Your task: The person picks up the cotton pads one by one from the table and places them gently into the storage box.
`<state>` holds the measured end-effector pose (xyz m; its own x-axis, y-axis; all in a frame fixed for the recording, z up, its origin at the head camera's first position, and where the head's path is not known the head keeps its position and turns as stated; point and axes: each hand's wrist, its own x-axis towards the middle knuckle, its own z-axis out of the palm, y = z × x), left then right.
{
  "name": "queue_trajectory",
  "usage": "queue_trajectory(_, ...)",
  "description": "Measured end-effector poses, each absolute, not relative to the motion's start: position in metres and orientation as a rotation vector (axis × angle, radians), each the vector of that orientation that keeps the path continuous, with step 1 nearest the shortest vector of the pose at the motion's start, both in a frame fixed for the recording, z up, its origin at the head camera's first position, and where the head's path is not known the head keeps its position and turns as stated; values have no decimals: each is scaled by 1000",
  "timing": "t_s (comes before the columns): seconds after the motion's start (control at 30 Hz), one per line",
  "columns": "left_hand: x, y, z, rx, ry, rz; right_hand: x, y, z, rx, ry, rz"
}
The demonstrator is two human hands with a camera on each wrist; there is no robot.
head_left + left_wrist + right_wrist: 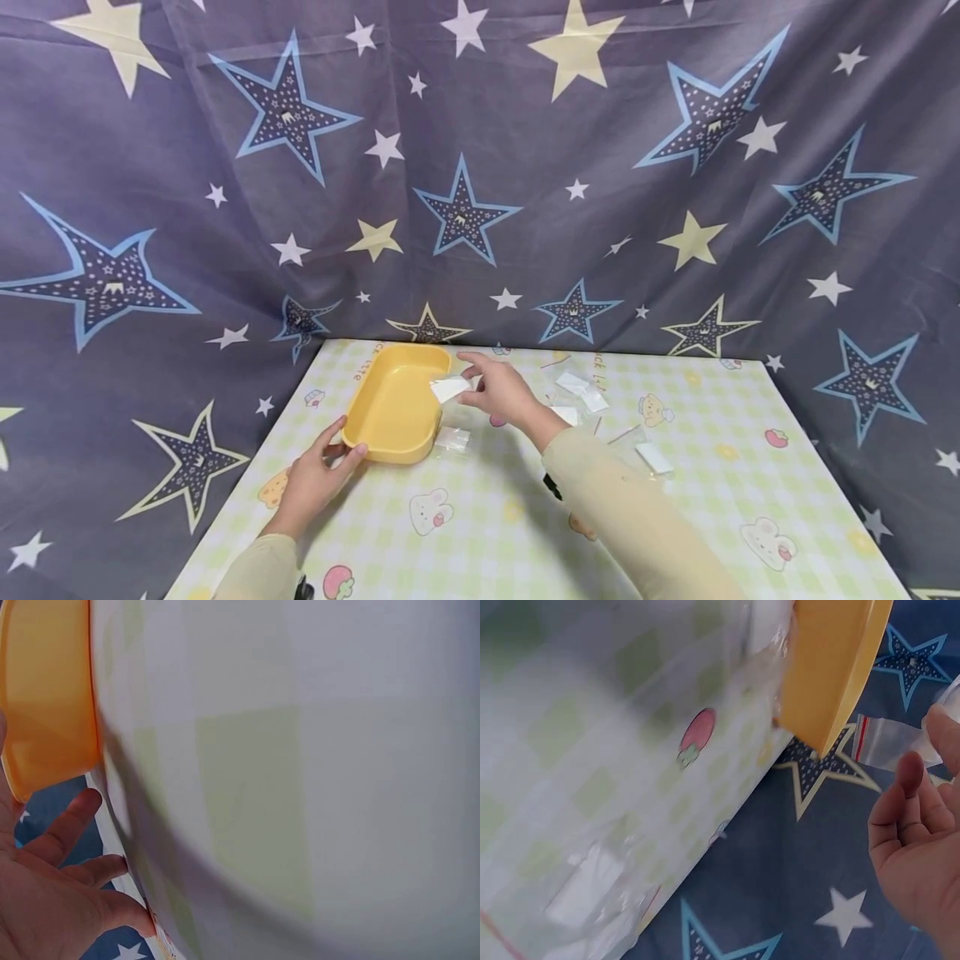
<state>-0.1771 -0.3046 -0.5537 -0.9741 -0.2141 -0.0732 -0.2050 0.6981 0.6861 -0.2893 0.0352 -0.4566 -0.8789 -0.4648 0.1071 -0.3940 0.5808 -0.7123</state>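
Note:
A yellow rectangular tray (397, 457) with rounded corners stands on the table. My left hand (315, 479) holds it at the near left corner, thumb at the near rim and fingers along the left side; in the left wrist view the tray (52, 697) shows beside the spread lower fingers. Over the tray's right rim, my right hand (501, 390) pinches a small clear zip bag (450, 388) with something white in it. The right wrist view shows that bag's red seal strip hanging past the fingertips. Just right of the tray lies another clear bag (453, 439).
Farther right are several more small zip bags with white pieces, among them one bag (655, 458) at the right and one bag (573, 383) toward the back. A checked cloth with cartoon prints covers the table (675, 533). A star-patterned curtain (480, 275) hangs behind.

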Motion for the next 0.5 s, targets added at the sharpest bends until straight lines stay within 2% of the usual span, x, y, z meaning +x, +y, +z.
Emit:
queue_trajectory(0.27,-176,-301,-555,369,-2892,-1130,-288,3,-463,-925,2832,-1036)
queue_trajectory(0.5,-176,-302,-554,374,-2882,-1120,-282,-19,-466,-929,2836,-1007)
